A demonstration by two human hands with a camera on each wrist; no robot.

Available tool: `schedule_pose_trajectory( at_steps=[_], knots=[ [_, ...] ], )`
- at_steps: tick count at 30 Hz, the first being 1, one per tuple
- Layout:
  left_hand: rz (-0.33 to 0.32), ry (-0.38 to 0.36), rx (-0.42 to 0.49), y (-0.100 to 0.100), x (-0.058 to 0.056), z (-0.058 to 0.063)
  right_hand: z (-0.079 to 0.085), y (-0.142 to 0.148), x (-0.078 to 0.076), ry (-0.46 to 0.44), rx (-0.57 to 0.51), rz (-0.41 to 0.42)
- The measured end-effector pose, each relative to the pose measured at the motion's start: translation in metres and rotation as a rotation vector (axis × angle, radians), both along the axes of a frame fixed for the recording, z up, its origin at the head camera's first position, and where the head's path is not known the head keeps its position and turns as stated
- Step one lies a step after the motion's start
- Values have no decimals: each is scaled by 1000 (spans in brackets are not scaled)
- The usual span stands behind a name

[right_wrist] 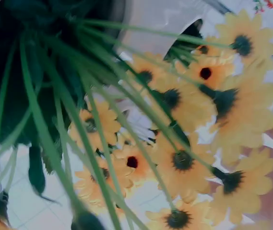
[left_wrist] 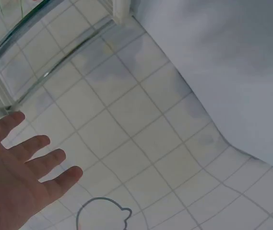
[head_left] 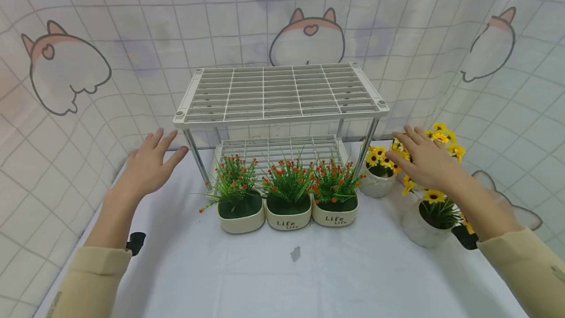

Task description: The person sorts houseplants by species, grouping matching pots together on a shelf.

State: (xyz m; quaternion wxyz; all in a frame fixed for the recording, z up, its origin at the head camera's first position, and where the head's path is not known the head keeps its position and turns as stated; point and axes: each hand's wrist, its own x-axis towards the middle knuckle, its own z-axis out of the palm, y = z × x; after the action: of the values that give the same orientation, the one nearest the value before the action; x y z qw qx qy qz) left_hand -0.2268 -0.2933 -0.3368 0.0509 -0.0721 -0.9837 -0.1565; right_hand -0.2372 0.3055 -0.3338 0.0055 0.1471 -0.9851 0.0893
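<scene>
My left hand (head_left: 152, 163), fingers spread, hovers left of a white two-tier rack (head_left: 282, 118), holding nothing; the left wrist view shows its palm and fingers near the rack's metal post (left_wrist: 54, 72). On the other side, my right hand (head_left: 421, 158) reaches over yellow flowers with extended fingers and grips nothing. Beneath it stand a rear white pot (head_left: 377, 186) and a nearer white pot (head_left: 423, 229). Yellow flowers (right_wrist: 182, 103) and green stems fill the right wrist view. Three cream pots with red flowers, left (head_left: 242, 221), middle (head_left: 288, 219) and right (head_left: 335, 215), stand before the rack.
A white cloth (head_left: 265, 278) covers the table, with a small grey patch (head_left: 295, 254) near the middle. Behind and beside it hangs a checked curtain (head_left: 190, 28) with cartoon animals. The rack's lower shelf (head_left: 282, 144) lies behind the red flowers.
</scene>
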Motion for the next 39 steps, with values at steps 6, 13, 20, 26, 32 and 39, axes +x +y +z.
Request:
schedule_pose_trajectory(
  at_steps=[6,13,20,26,32,39],
  knots=[
    [-52,88,267,13,6,9,3,-8,18,120,-109,58],
    [-81,220,579,32,3,11,-2,-15,40,227,-255,138],
    [-66,229,819,43,-1,13,-14,-26,56,358,-333,233],
    [-32,260,942,48,-3,16,-20,-38,71,394,-372,286],
    [-22,238,1028,50,-2,18,-32,-44,81,322,-407,317],
    [-27,219,1111,51,-1,21,-58,-52,90,220,-496,253]
  ],
)
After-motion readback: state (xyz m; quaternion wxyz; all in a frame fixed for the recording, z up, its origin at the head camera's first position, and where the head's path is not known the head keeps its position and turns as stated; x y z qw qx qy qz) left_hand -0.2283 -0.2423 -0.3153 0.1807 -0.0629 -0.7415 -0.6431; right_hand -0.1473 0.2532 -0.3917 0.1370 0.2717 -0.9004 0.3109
